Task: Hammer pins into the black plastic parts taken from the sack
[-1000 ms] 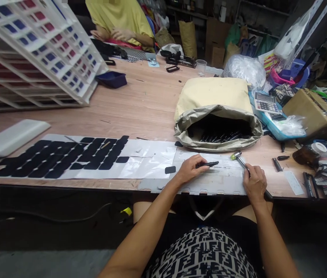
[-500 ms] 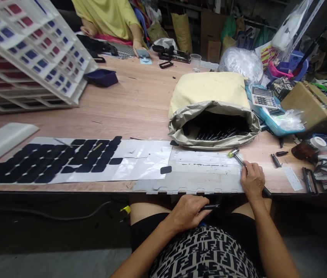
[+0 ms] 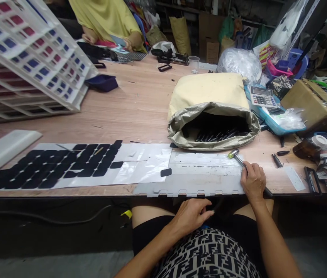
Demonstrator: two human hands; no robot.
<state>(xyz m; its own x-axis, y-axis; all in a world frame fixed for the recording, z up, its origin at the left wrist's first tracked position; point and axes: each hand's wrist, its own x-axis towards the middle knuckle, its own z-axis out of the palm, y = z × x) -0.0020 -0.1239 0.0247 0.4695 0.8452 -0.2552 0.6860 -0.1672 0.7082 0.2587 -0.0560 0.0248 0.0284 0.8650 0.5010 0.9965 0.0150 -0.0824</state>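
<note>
My right hand [image 3: 253, 181] is wrapped round the handle of a small hammer [image 3: 239, 157]. The hammer's yellow-tipped head rests over the clear plastic sheet [image 3: 204, 179] at the table's front edge. My left hand [image 3: 193, 212] hangs just below that edge, above my lap, thumb and fingertips apart with nothing visible between them. A faint dark blur shows just right of its fingers; I cannot make out what it is. Beyond the sheet lies a cream sack [image 3: 206, 87], its mouth towards me, with several black slender pieces [image 3: 218, 135] inside.
Black rounded patches [image 3: 44, 164] lie on white paper [image 3: 140, 170] to the left, below a white plastic crate [image 3: 73, 98]. Right of the sack are a calculator [image 3: 263, 96], a cardboard box [image 3: 314, 100] and a brown jar [image 3: 308, 148]. A co-worker in yellow [image 3: 108, 23] sits opposite.
The black slender piece that was in my left hand has left its fingers, which have parted. My right hand keeps the hammer in place. The co-worker's hand has lifted a light-blue item.
</note>
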